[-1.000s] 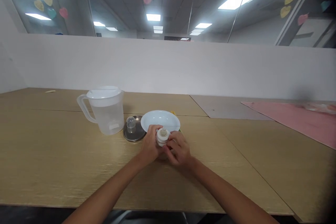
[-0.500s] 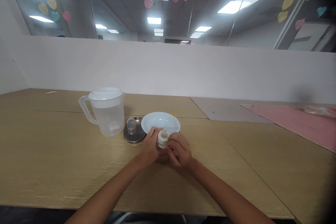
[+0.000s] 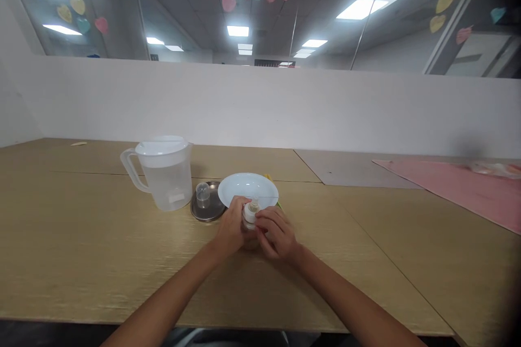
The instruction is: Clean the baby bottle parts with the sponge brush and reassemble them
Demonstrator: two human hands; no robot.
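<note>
A baby bottle (image 3: 249, 213) with a white collar and a pale teat is in the middle of the head view, its teat pointing up and away from me. My left hand (image 3: 230, 229) is wrapped round the bottle's left side, hiding much of its body. On the other side, my right hand (image 3: 278, 234) has its bent fingers closed on the white collar. Just beyond my hands is a white bowl (image 3: 244, 180). A clear domed bottle cap (image 3: 202, 195) stands on a round metal tray (image 3: 208, 217) to the left of the bowl.
Left of the tray stands a clear plastic pitcher (image 3: 169, 190) with liquid inside. Something yellow-green shows partly behind the bowl. A grey mat (image 3: 350, 171) and a pink mat (image 3: 451, 190) lie at the right. A white wall (image 3: 260, 108) rises behind the table.
The bottle's teat now tilts a little farther away from me, and my right fingers have shifted slightly on the collar. Both hands keep hold; the other things stay put.
</note>
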